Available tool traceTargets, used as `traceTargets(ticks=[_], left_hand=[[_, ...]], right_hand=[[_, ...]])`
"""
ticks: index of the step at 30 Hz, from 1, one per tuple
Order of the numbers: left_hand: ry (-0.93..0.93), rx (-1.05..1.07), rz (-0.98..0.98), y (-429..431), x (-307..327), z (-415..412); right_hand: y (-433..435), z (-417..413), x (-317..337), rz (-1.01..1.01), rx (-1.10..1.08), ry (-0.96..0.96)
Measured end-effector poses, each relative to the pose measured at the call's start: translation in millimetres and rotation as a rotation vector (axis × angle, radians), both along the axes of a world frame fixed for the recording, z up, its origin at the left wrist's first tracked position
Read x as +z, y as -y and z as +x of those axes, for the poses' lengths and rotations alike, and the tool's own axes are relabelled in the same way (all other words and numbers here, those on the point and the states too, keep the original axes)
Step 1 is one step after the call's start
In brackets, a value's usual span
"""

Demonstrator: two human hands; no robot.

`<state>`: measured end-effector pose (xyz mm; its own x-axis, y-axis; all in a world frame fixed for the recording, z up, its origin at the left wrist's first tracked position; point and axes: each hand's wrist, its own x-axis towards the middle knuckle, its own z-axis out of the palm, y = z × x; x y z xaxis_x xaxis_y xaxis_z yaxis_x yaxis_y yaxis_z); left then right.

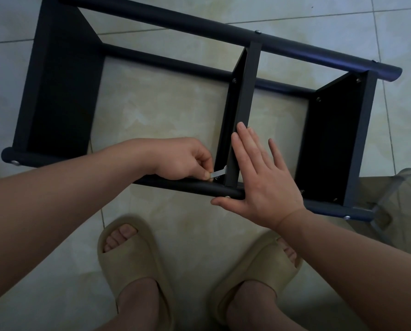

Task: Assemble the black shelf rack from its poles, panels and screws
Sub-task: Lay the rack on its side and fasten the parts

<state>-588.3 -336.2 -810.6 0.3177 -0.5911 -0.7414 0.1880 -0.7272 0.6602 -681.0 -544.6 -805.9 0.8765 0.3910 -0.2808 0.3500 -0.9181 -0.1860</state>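
The black shelf rack (247, 87) lies on its side on the floor, with three panels fixed between round poles. My left hand (187, 160) pinches a small flat silver wrench (219, 173) set on a screw (217, 178) where the middle panel (244, 103) meets the near pole (199, 186). My right hand (262, 173) lies flat with straight fingers, pressing against the middle panel's edge and the near pole. Silver screw heads show along the poles.
The floor is pale beige tile. My two feet in beige slippers (132, 254) stand just in front of the rack. A clear plastic bag (391, 199) and khaki fabric lie at the right, by the near pole's end.
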Motion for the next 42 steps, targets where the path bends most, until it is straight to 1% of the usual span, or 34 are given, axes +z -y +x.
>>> traceTargets(ticks=[4,9,13,15,19,20,22,28,35,38,42], left_hand=[[0.043,0.024,0.017,-4.1,1.4,6.6],[0.180,0.004,0.054,-2.2,4.1,11.8],[0.248,0.064,0.024,4.0,6.5,14.4],[0.185,0.142,0.002,7.4,6.2,13.6],[-0.196,0.489,-0.039,16.6,3.5,1.6],[-0.267,0.560,-0.047,18.6,2.5,-1.2],[-0.328,0.643,-0.050,20.7,1.5,-3.7],[-0.387,0.754,-0.058,22.9,1.7,1.6],[-0.234,0.753,-0.056,23.2,-2.4,4.0],[-0.229,0.763,-0.053,24.4,-3.0,3.7],[-0.280,0.725,-0.054,25.7,-2.5,1.9]], right_hand=[[-0.1,-0.6,-0.8,0.010,-0.003,0.014],[0.1,-0.8,-2.1,0.010,-0.001,0.022],[0.1,-0.6,-1.8,0.018,-0.001,0.028],[0.3,-0.1,-1.2,0.017,-0.001,0.026],[0.1,0.1,-0.6,0.008,-0.004,0.023],[-0.3,0.0,-0.7,0.009,-0.005,0.023],[-0.8,0.0,-0.7,0.012,-0.006,0.024],[-0.6,-0.2,-0.2,0.018,-0.010,0.034],[-0.4,0.1,-0.2,0.012,-0.008,0.031],[-0.4,0.0,-0.2,0.008,-0.010,0.028],[-0.6,-0.4,-0.7,0.014,-0.011,0.033]])
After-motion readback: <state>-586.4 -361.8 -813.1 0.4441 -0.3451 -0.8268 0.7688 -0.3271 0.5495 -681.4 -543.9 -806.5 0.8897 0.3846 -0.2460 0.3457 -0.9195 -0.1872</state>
